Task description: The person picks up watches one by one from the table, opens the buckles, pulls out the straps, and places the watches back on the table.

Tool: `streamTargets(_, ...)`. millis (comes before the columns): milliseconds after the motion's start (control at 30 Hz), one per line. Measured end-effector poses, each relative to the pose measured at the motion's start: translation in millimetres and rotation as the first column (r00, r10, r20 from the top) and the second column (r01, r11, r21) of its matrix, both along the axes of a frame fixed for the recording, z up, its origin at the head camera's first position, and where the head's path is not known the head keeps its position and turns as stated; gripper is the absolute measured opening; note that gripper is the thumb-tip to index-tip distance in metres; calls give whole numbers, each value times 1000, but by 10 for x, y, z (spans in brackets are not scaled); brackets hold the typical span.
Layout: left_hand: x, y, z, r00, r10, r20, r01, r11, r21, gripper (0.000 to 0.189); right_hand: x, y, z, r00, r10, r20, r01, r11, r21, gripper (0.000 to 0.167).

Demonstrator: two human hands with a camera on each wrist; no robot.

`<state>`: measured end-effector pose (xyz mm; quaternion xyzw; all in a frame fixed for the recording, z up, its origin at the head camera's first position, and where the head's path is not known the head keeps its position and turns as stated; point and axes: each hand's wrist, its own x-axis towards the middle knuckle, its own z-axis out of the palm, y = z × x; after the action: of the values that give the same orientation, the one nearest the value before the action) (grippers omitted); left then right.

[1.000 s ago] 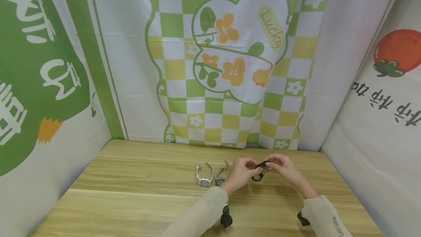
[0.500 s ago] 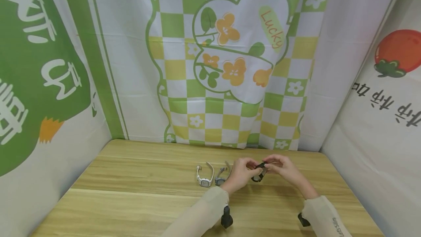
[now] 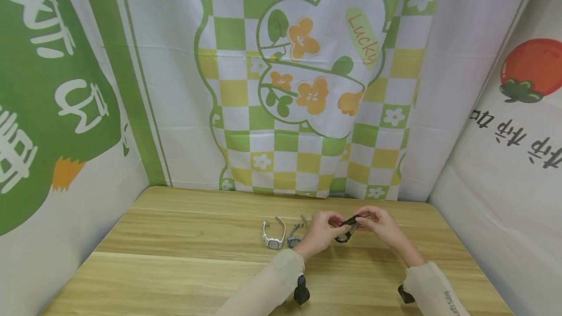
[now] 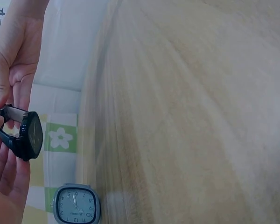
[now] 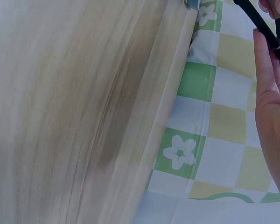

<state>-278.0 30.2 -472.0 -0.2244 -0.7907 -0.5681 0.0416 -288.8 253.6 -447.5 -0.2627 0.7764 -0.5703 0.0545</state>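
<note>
A black wristwatch (image 3: 344, 239) is held up between both hands, its strap bent into a loop. My left hand (image 3: 321, 230) grips it from the left with the thumb near the strap. On the other side, the fingers and thumb of my right hand (image 3: 381, 224) pinch the strap end. The left wrist view shows the dark round watch case (image 4: 33, 135) side-on, with the strap joined behind it. Part of the black strap (image 5: 257, 21) is at the top right of the right wrist view. Fingers hide the buckle's exact state.
A white watch (image 3: 273, 243) and a grey watch (image 3: 294, 242) stand to the left of my left hand on the wooden table (image 3: 184, 262). My left hand partly covers the grey one. A checked cloth (image 3: 285, 160) hangs behind the table's far edge.
The black watch has tilted slightly between the fingers, and the right hand has shifted a little. Both hands keep their hold, and the other watches have not moved.
</note>
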Motion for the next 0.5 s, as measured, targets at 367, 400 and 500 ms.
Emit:
streamTargets(367, 17, 18, -25, 1000, -5, 6, 5, 1000, 14, 12, 18, 30, 28, 1000, 4, 5, -5, 999, 34, 33)
streamTargets(400, 20, 20, -25, 1000, -4, 6, 4, 1000, 13, 12, 19, 32, 28, 1000, 9, 2, -9, 999, 35, 33)
streamTargets(500, 29, 23, -25, 1000, 5, 8, -5, 1000, 6, 12, 22, 33, 29, 1000, 17, 1, -17, 999, 44, 33)
